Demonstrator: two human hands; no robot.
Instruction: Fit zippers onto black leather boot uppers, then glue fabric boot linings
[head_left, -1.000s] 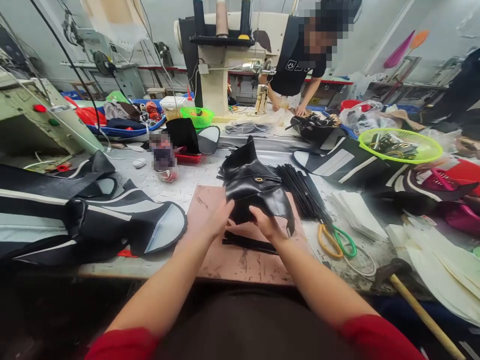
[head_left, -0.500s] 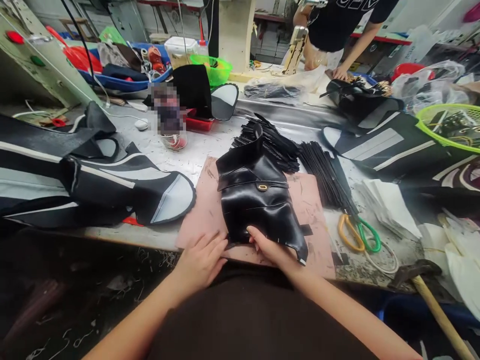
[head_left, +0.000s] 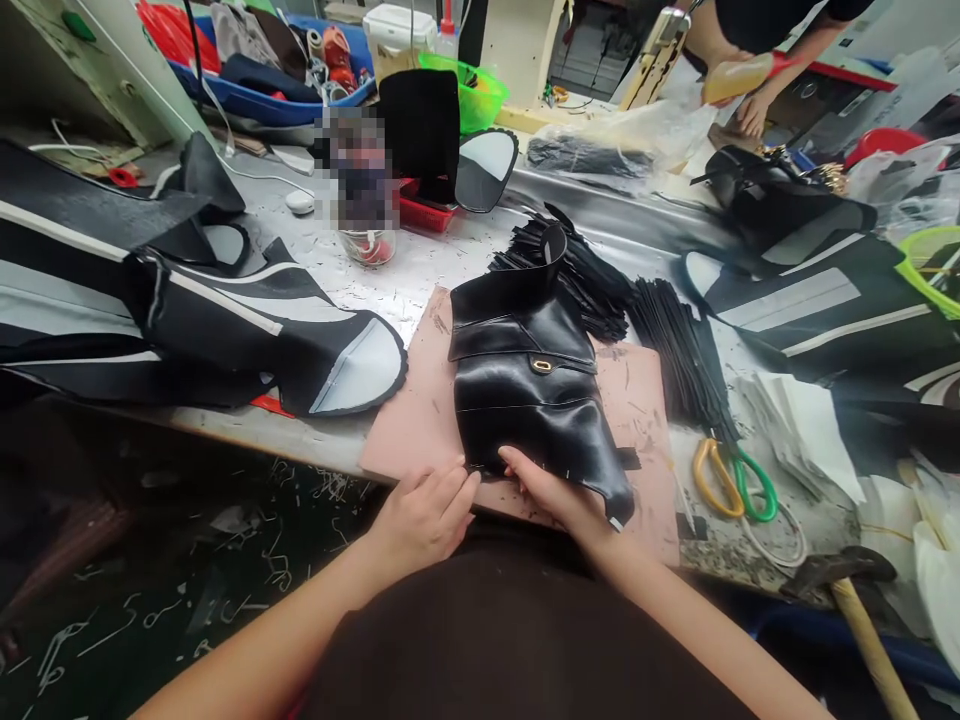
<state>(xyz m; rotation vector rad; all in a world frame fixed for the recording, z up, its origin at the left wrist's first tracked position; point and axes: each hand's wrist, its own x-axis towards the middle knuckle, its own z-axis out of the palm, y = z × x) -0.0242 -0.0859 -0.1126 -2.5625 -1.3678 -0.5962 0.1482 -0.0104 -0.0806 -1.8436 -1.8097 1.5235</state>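
A glossy black leather boot upper with a small gold buckle lies on a pink pad at the table's front edge. My right hand grips its lower edge, thumb on top and the other fingers hidden beneath the leather. At the lower left corner of the upper, my left hand has its fingers pressed together on the edge, the thumb tucked underneath. Just behind the upper lies a bundle of thin black strips, with another bundle to its right.
Scissors with orange and green handles and a hammer lie at the right. Black boot pieces with white strips cover the left side. A red tray stands farther back. A co-worker's hand is at the back right.
My view has shifted, so the table sits differently in the picture. The left hand's fingers have drawn together at the upper's corner. My right hand keeps its grip on the lower edge.
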